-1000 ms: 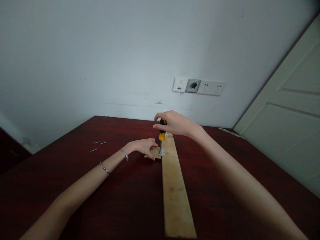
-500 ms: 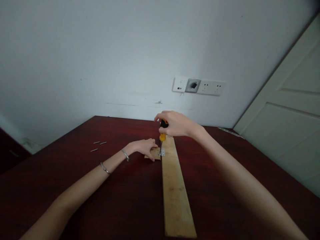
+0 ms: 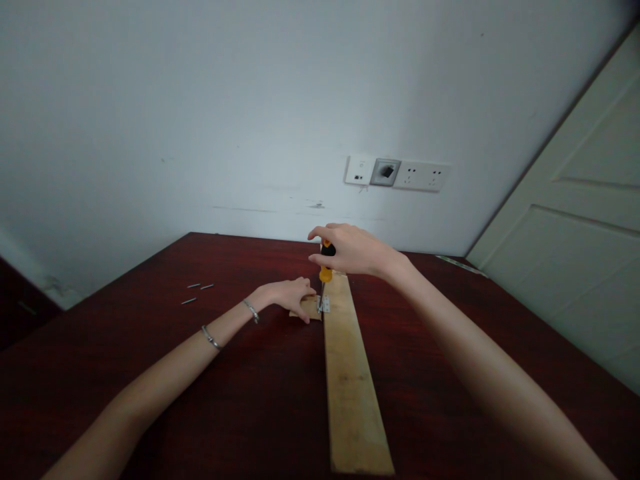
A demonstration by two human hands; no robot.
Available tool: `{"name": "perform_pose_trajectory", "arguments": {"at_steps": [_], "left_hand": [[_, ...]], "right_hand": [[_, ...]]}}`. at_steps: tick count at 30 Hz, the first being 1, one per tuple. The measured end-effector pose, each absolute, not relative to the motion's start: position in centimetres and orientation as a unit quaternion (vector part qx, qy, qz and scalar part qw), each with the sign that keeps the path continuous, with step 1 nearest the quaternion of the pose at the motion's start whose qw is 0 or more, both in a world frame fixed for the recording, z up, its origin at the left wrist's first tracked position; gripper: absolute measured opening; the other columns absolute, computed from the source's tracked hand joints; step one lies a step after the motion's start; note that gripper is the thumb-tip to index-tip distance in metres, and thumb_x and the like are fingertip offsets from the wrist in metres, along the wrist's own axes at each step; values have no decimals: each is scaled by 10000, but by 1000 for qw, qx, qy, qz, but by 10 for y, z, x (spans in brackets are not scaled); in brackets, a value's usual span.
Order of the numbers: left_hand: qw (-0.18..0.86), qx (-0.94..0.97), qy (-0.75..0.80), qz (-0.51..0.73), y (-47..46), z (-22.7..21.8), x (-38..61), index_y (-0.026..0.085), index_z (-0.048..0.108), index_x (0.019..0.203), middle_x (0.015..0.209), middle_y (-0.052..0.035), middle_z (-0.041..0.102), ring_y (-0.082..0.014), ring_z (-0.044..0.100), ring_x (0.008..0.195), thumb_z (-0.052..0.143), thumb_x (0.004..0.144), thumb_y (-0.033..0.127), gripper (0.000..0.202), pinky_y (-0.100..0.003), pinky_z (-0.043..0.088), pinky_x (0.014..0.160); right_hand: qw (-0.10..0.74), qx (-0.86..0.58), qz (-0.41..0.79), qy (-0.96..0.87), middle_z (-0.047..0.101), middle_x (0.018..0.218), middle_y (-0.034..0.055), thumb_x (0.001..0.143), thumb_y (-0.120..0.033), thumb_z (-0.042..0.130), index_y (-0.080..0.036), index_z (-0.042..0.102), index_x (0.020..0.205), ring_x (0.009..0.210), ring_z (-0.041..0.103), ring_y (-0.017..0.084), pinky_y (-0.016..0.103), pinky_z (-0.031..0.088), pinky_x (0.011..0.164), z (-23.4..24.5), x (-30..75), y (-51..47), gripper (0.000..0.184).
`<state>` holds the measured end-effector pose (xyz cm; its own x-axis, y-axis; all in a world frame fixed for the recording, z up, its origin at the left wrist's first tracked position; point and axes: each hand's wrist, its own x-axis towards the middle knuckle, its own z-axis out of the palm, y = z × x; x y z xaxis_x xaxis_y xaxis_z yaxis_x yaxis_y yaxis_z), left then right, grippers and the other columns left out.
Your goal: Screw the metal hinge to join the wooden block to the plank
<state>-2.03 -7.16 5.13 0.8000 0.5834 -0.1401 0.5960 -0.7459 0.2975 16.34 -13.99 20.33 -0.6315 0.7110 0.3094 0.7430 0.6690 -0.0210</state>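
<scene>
My right hand has its fingers and thumb around the black and yellow handle of a screwdriver, which stands nearly upright. Its shaft runs down to a small silver hinge; the exact contact at the tip is too small to make out. The hinge lies across the left edge of a long wooden board and a small wooden piece beside it. Thumb and fingers of my left hand grip that small piece, covering much of it.
Three screws or nails lie on the dark red table to the left. Behind the table rises a white wall with sockets. A pale panelled door stands at the right, and a thin strip lies near the back right edge.
The thumb of my right hand has shifted left across the screwdriver handle, its fingers sitting slightly differently. My left hand and the wood look unmoved.
</scene>
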Motion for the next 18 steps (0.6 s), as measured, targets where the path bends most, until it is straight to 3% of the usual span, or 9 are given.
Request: {"name": "perform_pose_trajectory", "arguments": {"at_steps": [4, 7, 11, 18], "left_hand": [[126, 934, 328, -57, -76, 55, -18, 175, 560, 1184, 1118, -111, 481, -285, 435, 1011, 685, 588, 601, 743, -334, 389, 831], [128, 934, 327, -61, -78, 58, -17, 178, 552, 1180, 1124, -103, 475, -268, 436, 1000, 691, 603, 574, 714, -320, 390, 834], [134, 932, 331, -64, -79, 60, -17, 194, 543, 1168, 1138, -90, 465, -258, 434, 1012, 696, 605, 567, 692, -314, 380, 859], [141, 932, 329, -67, -76, 57, -18, 189, 483, 1240, 1189, -101, 448, -269, 430, 1045, 687, 589, 599, 796, -321, 379, 872]], "right_hand": [[141, -399, -44, -905, 631, 959, 83, 815, -307, 492, -202, 604, 1078, 827, 583, 194, 304, 405, 726, 204, 163, -139, 304], [153, -403, -44, -901, 612, 1039, 90, 768, -287, 545, -206, 562, 1152, 838, 583, 198, 306, 410, 729, 204, 164, -140, 392], [158, -410, -37, -898, 615, 1037, 103, 810, -374, 523, -197, 537, 1176, 865, 582, 214, 319, 414, 739, 204, 165, -141, 406], [159, -406, -31, -899, 587, 1070, 98, 771, -294, 516, -195, 510, 1202, 850, 573, 196, 305, 411, 742, 203, 164, -143, 442]]}}
